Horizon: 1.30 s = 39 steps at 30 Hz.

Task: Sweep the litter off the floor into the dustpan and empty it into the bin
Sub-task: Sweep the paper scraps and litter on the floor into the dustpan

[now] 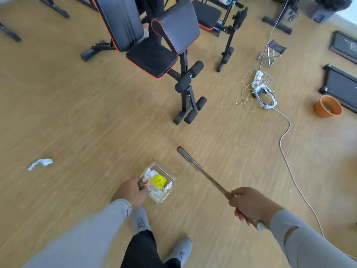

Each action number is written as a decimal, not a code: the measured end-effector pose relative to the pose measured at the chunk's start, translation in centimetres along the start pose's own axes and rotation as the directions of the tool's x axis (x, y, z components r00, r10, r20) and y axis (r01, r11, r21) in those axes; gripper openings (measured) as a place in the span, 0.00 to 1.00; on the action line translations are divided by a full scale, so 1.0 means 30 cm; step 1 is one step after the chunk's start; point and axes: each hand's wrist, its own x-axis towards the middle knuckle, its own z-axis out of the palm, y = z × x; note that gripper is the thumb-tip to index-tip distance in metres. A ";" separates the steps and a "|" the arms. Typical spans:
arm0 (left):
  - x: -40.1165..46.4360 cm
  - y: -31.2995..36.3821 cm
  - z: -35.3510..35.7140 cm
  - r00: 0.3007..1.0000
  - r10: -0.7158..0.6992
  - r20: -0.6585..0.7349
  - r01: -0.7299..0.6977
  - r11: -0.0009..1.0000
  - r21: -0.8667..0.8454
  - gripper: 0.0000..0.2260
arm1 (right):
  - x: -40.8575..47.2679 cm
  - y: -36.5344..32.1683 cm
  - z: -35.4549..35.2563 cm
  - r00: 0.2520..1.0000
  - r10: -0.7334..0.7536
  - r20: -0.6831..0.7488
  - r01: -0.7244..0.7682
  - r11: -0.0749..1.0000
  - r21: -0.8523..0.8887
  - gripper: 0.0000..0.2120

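Note:
My left hand [130,192] grips the handle of a clear dustpan [167,173], held above the wooden floor in front of my feet. Inside it lie crumpled white paper scraps and a yellow ball-like piece [158,180]. My right hand [249,205] grips the handle of a broom [201,172] whose long shaft runs up-left to a thin dark head near the floor. One crumpled white paper scrap [41,163] lies on the floor at the left. An orange bin [327,106] lies tilted on the floor at the far right.
A black and red weight bench [154,55] stands ahead in the middle. A white power strip, a headset and tangled cables [260,89] lie to the right, and a white cable [286,151] trails toward me. Dark flat equipment [342,84] sits at the far right.

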 end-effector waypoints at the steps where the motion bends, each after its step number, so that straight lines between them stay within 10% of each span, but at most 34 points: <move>1: -0.010 -0.020 -0.038 1.000 -0.009 -0.009 0.008 1.000 -0.022 0.05 | -0.008 -0.021 -0.005 1.000 0.000 -0.002 0.000 1.000 -0.012 0.07; 39: -0.065 -0.512 -0.907 0.851 -0.324 -0.413 0.145 0.901 -0.408 0.08 | 0.126 -1.137 0.421 0.962 -0.250 0.108 0.270 0.927 -0.262 0.16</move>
